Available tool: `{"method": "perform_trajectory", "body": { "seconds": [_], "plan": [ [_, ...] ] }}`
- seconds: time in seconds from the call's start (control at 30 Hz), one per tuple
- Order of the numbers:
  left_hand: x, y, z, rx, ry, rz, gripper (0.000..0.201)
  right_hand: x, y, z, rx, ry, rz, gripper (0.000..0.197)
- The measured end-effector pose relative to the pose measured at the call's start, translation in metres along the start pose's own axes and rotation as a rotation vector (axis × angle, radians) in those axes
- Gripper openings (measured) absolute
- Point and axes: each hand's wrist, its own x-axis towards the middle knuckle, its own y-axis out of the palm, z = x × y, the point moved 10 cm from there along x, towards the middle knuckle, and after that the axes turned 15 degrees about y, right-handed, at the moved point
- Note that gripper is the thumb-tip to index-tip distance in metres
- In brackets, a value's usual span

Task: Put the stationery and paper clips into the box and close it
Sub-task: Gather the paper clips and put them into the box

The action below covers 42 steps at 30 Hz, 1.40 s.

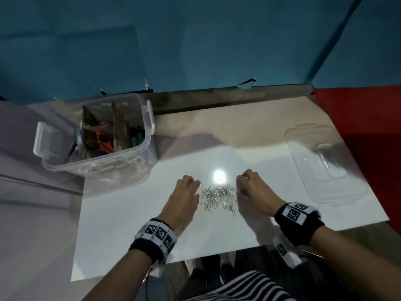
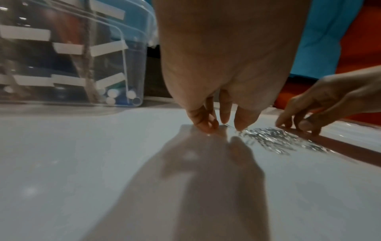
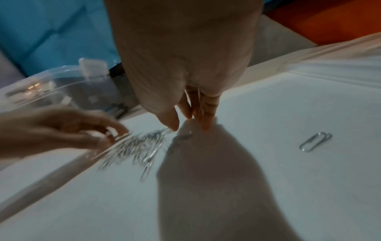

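Observation:
A heap of silver paper clips (image 1: 218, 197) lies on the white board (image 1: 130, 235) in front of me. My left hand (image 1: 198, 185) stands fingertips-down at the heap's left edge, its fingertips (image 2: 240, 125) touching the board beside the clips (image 2: 274, 140). My right hand (image 1: 238, 181) does the same at the heap's right edge, and its fingertips (image 3: 206, 125) touch the board. Neither hand visibly holds a clip. The clear plastic box (image 1: 147, 135) stands open at the back left. It holds cardboard dividers, red scissors (image 1: 99, 142) and markers (image 1: 136, 135).
The clear lid (image 1: 323, 168) lies flat at the right of the board. One stray clip (image 3: 315, 141) lies apart, to the right of my right hand. A blue cloth hangs behind the table, and red cloth lies at the far right.

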Motion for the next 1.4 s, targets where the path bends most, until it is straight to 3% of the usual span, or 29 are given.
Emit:
{"method": "perform_trajectory", "body": {
  "seconds": [0.2, 0.33, 0.4, 0.5, 0.73, 0.9, 1.07, 1.17, 1.27, 1.33, 1.4],
  "plan": [
    [0.014, 0.025, -0.039, -0.103, 0.104, 0.043, 0.014, -0.015, 0.03, 0.032, 0.071, -0.073, 0.024, 0.006],
    [0.001, 0.004, -0.015, -0.133, 0.08, 0.012, 0.022, -0.013, -0.003, -0.016, 0.199, 0.053, -0.012, 0.005],
    [-0.012, 0.002, -0.004, -0.144, 0.081, 0.057, 0.036, -0.025, -0.006, -0.039, 0.234, 0.097, 0.041, 0.02],
    [-0.02, 0.021, -0.014, -0.128, 0.088, 0.16, 0.048, -0.043, 0.013, -0.034, 0.243, 0.119, 0.115, 0.041],
    [0.009, 0.031, -0.041, -0.237, 0.019, -0.078, 0.013, -0.021, 0.022, 0.01, 0.343, 0.13, -0.046, 0.012],
    [-0.008, 0.018, -0.028, -0.299, -0.02, -0.106, 0.022, -0.033, 0.007, -0.023, 0.412, 0.2, -0.033, 0.017],
    [-0.007, 0.043, -0.047, -0.213, 0.018, 0.089, 0.005, -0.049, 0.025, -0.003, 0.342, 0.097, 0.05, 0.021],
    [0.007, 0.039, -0.051, -0.209, 0.009, 0.005, 0.009, -0.042, 0.036, 0.029, 0.324, -0.008, 0.031, 0.012],
    [0.015, 0.023, -0.044, -0.235, -0.017, -0.083, 0.011, -0.027, 0.03, 0.03, 0.34, 0.023, -0.009, 0.007],
    [0.013, 0.006, -0.026, -0.223, -0.059, -0.147, 0.007, -0.02, 0.015, 0.013, 0.365, 0.092, -0.056, 0.01],
    [0.009, -0.005, -0.006, -0.2, -0.085, -0.168, 0.022, -0.015, 0.003, -0.004, 0.36, 0.13, -0.072, 0.028]
  ]
}}
